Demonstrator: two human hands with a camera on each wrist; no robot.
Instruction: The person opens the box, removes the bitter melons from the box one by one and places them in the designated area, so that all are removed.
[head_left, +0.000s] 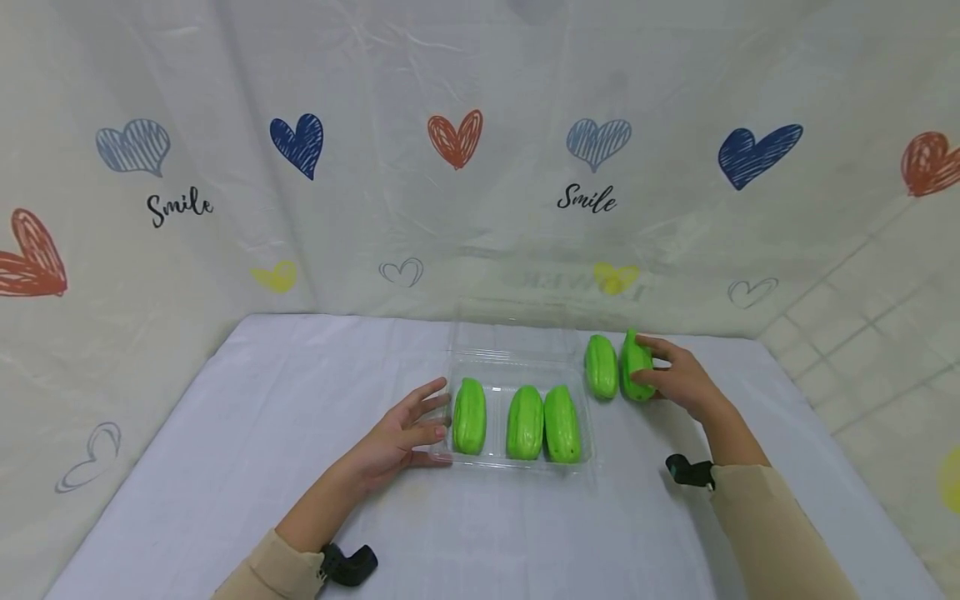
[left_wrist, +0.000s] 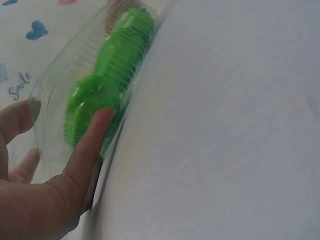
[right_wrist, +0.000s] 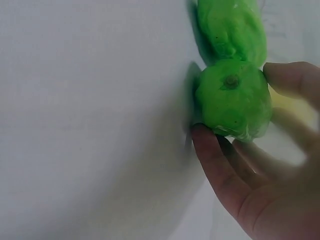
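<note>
A clear plastic container [head_left: 495, 464] lies with its lid raised at the back. Inside it are three green ribbed gourds, one on the left [head_left: 469, 417] and two side by side on the right [head_left: 544, 423]. My left hand [head_left: 393, 433] rests against the container's left side, fingers spread and fairly straight; the left wrist view shows the thumb touching the clear wall in front of a gourd [left_wrist: 82, 107]. To the right of the container my right hand [head_left: 681, 379] holds a gourd [right_wrist: 237, 102] between thumb and fingers. Another gourd [head_left: 601, 367] lies just left of it.
A white cloth [head_left: 300, 400] covers the table. Behind it hangs a pale curtain [head_left: 360, 208] printed with hearts and words, reaching the table's back edge. Black wrist devices [head_left: 348, 567] are on both forearms.
</note>
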